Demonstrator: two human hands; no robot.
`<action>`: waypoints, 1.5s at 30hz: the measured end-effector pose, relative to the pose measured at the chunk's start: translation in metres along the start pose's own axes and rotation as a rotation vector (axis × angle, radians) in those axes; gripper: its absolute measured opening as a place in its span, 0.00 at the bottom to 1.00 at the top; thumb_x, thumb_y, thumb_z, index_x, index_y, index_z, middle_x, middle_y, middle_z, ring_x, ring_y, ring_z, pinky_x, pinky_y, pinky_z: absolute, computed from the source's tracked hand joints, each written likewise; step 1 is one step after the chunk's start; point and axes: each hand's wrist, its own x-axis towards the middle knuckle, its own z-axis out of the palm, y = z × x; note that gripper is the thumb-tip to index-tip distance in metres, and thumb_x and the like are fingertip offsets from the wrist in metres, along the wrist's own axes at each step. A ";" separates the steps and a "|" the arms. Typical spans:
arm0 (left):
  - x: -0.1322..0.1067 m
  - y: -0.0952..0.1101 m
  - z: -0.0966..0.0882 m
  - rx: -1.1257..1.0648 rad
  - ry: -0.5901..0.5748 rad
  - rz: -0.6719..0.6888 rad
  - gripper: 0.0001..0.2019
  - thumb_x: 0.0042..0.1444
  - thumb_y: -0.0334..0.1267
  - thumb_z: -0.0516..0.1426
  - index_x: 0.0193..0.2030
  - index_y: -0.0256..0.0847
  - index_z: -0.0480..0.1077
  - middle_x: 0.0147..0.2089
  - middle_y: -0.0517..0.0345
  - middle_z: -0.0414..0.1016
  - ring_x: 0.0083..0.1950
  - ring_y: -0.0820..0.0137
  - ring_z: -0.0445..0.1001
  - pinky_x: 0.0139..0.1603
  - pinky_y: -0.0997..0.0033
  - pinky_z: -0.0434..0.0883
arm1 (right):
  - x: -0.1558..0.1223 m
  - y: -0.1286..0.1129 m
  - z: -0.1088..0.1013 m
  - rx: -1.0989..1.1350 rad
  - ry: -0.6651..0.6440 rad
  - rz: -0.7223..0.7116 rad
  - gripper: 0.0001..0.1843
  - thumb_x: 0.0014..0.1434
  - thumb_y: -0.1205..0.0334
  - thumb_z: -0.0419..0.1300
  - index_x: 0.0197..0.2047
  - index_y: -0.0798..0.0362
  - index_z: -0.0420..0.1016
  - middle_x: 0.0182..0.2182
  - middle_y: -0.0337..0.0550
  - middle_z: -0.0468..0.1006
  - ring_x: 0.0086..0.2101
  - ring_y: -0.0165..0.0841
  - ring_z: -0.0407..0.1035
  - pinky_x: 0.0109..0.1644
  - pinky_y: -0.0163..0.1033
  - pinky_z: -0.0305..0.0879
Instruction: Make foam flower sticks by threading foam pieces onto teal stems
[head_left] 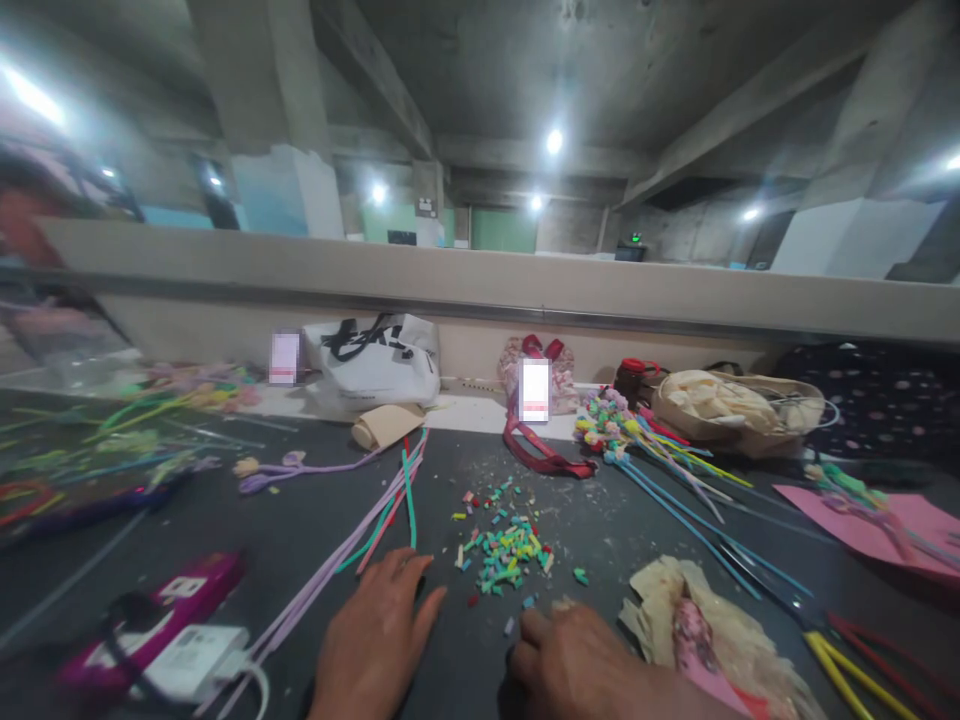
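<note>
On the dark table, a pile of short cut pieces of chenille stem (510, 550), mostly green with yellow, red and blue, lies between and beyond my two hands. My left hand (379, 630) rests palm down to the pile's left, fingers stretched out and thumb apart. Its fingertips are close to the ends of long purple, green and pink chenille stems (367, 520). Just right of the pile's near side, my right hand (577, 655) is closed, its fingers curled under. Whatever it may hold is hidden; a small pale bit shows at its knuckles.
Scissors with yellow handles (817, 640) and crumpled brown paper (660, 590) lie right. A purple box (161, 620) and white charger (199, 660) sit left. Chenille flowers (607, 420), a white bag (375, 365) and a phone (535, 390) stand toward the low partition (480, 275).
</note>
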 end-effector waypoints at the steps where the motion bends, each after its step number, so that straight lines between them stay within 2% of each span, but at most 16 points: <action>1: -0.001 0.000 0.002 0.001 -0.009 0.002 0.13 0.51 0.38 0.48 0.40 0.40 0.70 0.45 0.51 0.71 0.46 0.63 0.69 0.45 0.62 0.66 | 0.000 0.001 -0.001 0.000 -0.006 0.014 0.07 0.50 0.58 0.55 0.30 0.50 0.72 0.27 0.40 0.74 0.21 0.33 0.71 0.15 0.34 0.45; 5: -0.003 -0.002 0.013 -0.040 -0.011 0.030 0.13 0.50 0.30 0.47 0.37 0.40 0.70 0.41 0.53 0.73 0.44 0.68 0.70 0.45 0.68 0.66 | -0.001 0.005 -0.001 0.005 -0.069 0.018 0.09 0.50 0.57 0.55 0.32 0.51 0.72 0.27 0.41 0.75 0.22 0.34 0.71 0.16 0.32 0.50; 9: -0.001 -0.011 0.022 -0.122 0.028 0.036 0.15 0.49 0.25 0.45 0.34 0.40 0.70 0.36 0.54 0.73 0.39 0.70 0.72 0.41 0.71 0.68 | -0.005 0.009 0.001 0.000 -0.106 0.014 0.10 0.49 0.54 0.56 0.31 0.50 0.72 0.26 0.39 0.75 0.21 0.33 0.70 0.13 0.33 0.40; 12: -0.002 -0.014 0.025 -0.148 0.066 0.013 0.17 0.47 0.23 0.44 0.34 0.40 0.70 0.35 0.55 0.73 0.39 0.70 0.72 0.41 0.70 0.68 | -0.008 0.010 0.005 -0.029 -0.051 -0.014 0.09 0.49 0.54 0.57 0.30 0.50 0.71 0.25 0.38 0.75 0.20 0.31 0.70 0.13 0.35 0.36; 14: -0.005 -0.012 0.025 -0.171 0.041 -0.024 0.17 0.46 0.21 0.43 0.33 0.39 0.70 0.36 0.53 0.73 0.39 0.70 0.71 0.42 0.70 0.68 | -0.009 0.011 0.008 -0.046 0.005 -0.037 0.07 0.47 0.56 0.59 0.29 0.49 0.70 0.24 0.37 0.75 0.20 0.31 0.70 0.14 0.36 0.36; 17: -0.010 -0.007 0.023 -0.212 0.018 -0.093 0.18 0.47 0.21 0.44 0.38 0.37 0.69 0.37 0.52 0.72 0.40 0.69 0.70 0.43 0.69 0.67 | -0.008 0.012 0.014 -0.053 0.061 -0.067 0.03 0.46 0.63 0.60 0.27 0.48 0.69 0.25 0.34 0.75 0.19 0.30 0.70 0.14 0.36 0.37; 22: -0.020 0.001 0.023 -0.236 0.012 -0.115 0.17 0.47 0.21 0.45 0.39 0.40 0.68 0.38 0.55 0.70 0.41 0.70 0.69 0.42 0.70 0.65 | -0.002 0.013 0.017 0.022 0.047 -0.105 0.06 0.46 0.67 0.58 0.29 0.46 0.68 0.25 0.33 0.75 0.19 0.30 0.71 0.14 0.36 0.38; 25: -0.023 0.004 0.024 -0.219 -0.013 -0.095 0.16 0.47 0.21 0.45 0.36 0.40 0.68 0.36 0.56 0.70 0.39 0.70 0.68 0.40 0.71 0.65 | 0.006 0.010 0.009 0.057 0.001 -0.059 0.05 0.47 0.66 0.57 0.29 0.46 0.69 0.25 0.34 0.75 0.19 0.30 0.70 0.14 0.35 0.40; 29: -0.021 0.009 0.024 -0.215 -0.024 -0.077 0.18 0.48 0.20 0.43 0.35 0.40 0.69 0.35 0.55 0.71 0.38 0.70 0.68 0.39 0.71 0.65 | 0.023 0.005 -0.018 0.177 -0.106 -0.027 0.07 0.47 0.68 0.55 0.31 0.49 0.71 0.30 0.39 0.76 0.26 0.32 0.72 0.21 0.31 0.54; 32: -0.016 0.019 0.023 -0.204 -0.047 -0.088 0.17 0.50 0.22 0.43 0.35 0.40 0.69 0.36 0.54 0.71 0.39 0.69 0.68 0.39 0.70 0.65 | 0.041 0.005 -0.033 0.269 -0.075 -0.013 0.10 0.48 0.70 0.52 0.32 0.50 0.71 0.31 0.41 0.76 0.30 0.33 0.71 0.28 0.30 0.58; 36: -0.016 0.029 0.023 -0.171 -0.048 -0.067 0.14 0.49 0.24 0.44 0.34 0.40 0.68 0.38 0.53 0.70 0.38 0.66 0.68 0.38 0.66 0.67 | 0.063 0.016 -0.036 0.319 0.009 0.008 0.09 0.52 0.66 0.50 0.32 0.50 0.71 0.30 0.41 0.76 0.31 0.31 0.70 0.30 0.30 0.56; 38: -0.024 0.024 0.026 -0.192 0.017 -0.013 0.13 0.49 0.25 0.45 0.34 0.40 0.68 0.37 0.55 0.70 0.38 0.67 0.68 0.38 0.67 0.67 | 0.069 0.026 -0.033 0.303 0.011 0.052 0.10 0.53 0.66 0.50 0.31 0.50 0.72 0.29 0.40 0.76 0.30 0.31 0.70 0.29 0.30 0.55; 41: -0.042 0.006 0.032 -0.217 0.167 0.093 0.14 0.48 0.24 0.47 0.38 0.42 0.66 0.37 0.56 0.71 0.38 0.70 0.69 0.38 0.72 0.68 | 0.074 0.043 -0.030 0.279 -0.003 0.117 0.11 0.54 0.66 0.49 0.30 0.50 0.73 0.27 0.40 0.77 0.29 0.31 0.70 0.29 0.31 0.54; 45: -0.057 -0.015 0.041 -0.197 0.204 0.203 0.14 0.46 0.24 0.50 0.38 0.45 0.66 0.34 0.60 0.72 0.35 0.72 0.70 0.36 0.76 0.68 | 0.087 0.057 -0.029 0.266 -0.025 0.182 0.12 0.53 0.67 0.49 0.29 0.51 0.74 0.27 0.41 0.77 0.30 0.32 0.70 0.29 0.32 0.54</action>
